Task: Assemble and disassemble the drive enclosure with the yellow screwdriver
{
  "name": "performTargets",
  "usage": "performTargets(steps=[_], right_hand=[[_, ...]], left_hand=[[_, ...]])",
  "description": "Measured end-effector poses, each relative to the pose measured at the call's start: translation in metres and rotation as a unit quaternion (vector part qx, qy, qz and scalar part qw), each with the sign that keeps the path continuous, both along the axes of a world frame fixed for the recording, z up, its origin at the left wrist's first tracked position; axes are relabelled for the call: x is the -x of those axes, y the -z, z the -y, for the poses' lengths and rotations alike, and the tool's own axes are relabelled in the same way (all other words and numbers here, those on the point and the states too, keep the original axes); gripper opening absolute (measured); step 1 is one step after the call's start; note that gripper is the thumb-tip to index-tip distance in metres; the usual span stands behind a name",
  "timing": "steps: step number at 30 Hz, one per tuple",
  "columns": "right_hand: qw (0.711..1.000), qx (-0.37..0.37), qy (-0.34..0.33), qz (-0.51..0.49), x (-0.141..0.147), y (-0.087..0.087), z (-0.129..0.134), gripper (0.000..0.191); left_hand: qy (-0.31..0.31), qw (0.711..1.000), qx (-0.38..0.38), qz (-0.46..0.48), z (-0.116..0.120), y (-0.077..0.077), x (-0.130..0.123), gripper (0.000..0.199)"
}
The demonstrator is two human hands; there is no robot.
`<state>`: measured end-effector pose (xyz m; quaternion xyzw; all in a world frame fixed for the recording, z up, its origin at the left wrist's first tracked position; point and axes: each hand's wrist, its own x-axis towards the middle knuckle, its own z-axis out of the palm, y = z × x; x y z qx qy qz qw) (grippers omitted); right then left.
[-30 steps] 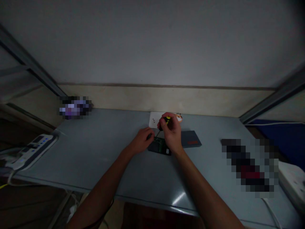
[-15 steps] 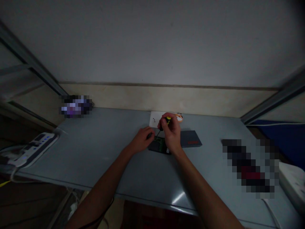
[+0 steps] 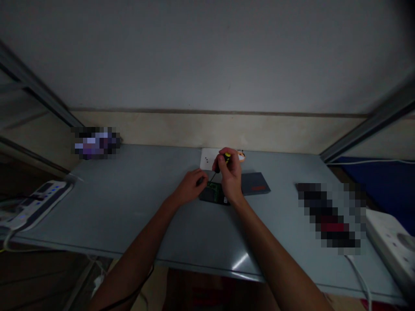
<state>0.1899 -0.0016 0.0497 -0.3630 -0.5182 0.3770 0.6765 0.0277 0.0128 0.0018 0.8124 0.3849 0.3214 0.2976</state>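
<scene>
"What's nearest?"

"Dark device (image 3: 212, 196) with green circuitry, flat on the surface (image 3: 139, 190)."

"Hands?"

"Left hand (image 3: 191, 185) curled at its edge (whether gripping, I cannot tell); right hand (image 3: 232, 175) grasping a yellow-and-black screwdriver (image 3: 227, 158), shaft slanting down. Beyond, a white card (image 3: 206, 160)."

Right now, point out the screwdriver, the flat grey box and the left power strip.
Screwdriver (image 3: 227, 158), head view, on its yellow-black handle.
Flat grey box (image 3: 255, 182), head view, on its top.
Left power strip (image 3: 39, 206), head view, on its top.
</scene>
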Motion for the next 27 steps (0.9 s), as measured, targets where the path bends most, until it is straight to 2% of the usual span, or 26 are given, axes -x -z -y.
performTargets(steps=[9,12,19,27], right_hand=[[0.999,-0.02,-0.029,-0.001,0.0,-0.002,0.001,0.018],[1.0,-0.024,-0.012,0.017,-0.001,-0.003,0.001,0.02],[0.994,-0.04,0.076,0.071,-0.006,-0.001,-0.001,0.019],[0.994,-0.038,0.054,0.082,-0.01,-0.004,-0.007,0.025]], left_hand=[[0.004,1.0,-0.002,0.0,-0.001,0.002,0.001,0.019],[0.003,1.0,-0.007,-0.005,-0.001,0.002,0.001,0.019],[0.0,1.0,-0.007,-0.007,0.0,0.0,0.0,0.018],[-0.004,1.0,-0.002,-0.005,0.0,-0.001,0.0,0.016]])
